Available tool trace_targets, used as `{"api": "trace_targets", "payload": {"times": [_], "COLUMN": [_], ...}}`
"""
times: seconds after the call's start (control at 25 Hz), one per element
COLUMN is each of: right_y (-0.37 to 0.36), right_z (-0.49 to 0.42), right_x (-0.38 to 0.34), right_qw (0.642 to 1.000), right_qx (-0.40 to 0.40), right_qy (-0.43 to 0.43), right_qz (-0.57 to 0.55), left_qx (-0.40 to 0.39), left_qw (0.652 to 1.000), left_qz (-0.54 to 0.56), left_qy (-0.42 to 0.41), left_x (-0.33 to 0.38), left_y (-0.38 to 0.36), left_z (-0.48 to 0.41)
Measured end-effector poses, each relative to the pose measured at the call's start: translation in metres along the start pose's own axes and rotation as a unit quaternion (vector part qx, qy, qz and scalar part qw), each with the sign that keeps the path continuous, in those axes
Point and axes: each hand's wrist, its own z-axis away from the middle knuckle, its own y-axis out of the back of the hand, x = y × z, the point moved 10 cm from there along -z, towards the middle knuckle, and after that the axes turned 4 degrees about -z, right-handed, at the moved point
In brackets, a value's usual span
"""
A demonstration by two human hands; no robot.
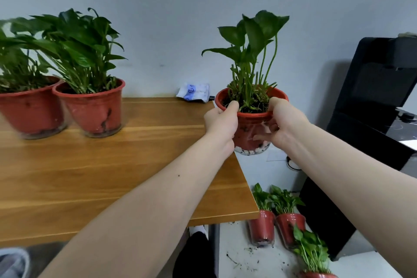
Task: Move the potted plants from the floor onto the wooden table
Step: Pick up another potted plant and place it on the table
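I hold a red potted plant (251, 127) in the air just past the right edge of the wooden table (108, 171). My left hand (222, 123) grips its rim on the left, thumb over the edge. On the other side my right hand (279, 123) grips the rim and wall. Two red potted plants (94, 110) (30, 111) stand side by side at the table's back left. On the floor at the lower right stand three more potted plants (262, 227) (290, 228) (313, 255).
A white and blue packet (194, 92) lies at the table's back edge by the wall. A black cabinet or machine (374, 124) stands to the right. Soil crumbs are scattered on the white floor (243, 257) near the floor pots. A black shape (194, 253) sits under the table's corner.
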Motion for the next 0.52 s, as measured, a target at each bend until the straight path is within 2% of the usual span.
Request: {"api": "trace_targets", "payload": {"times": [0.24,0.52], "right_y": [-0.056,-0.12], "right_z": [0.004,0.01], "right_x": [-0.006,0.022], "right_qw": [0.997,0.988], "right_qx": [-0.072,-0.144], "right_qy": [0.017,0.002], "right_qz": [0.024,0.058], "left_qx": [0.042,0.103], "left_qw": [0.998,0.993], "left_qz": [0.002,0.011], "left_qy": [-0.038,-0.053], "left_x": [0.046,0.061], "left_y": [0.042,0.109], "left_z": [-0.007,-0.014]}}
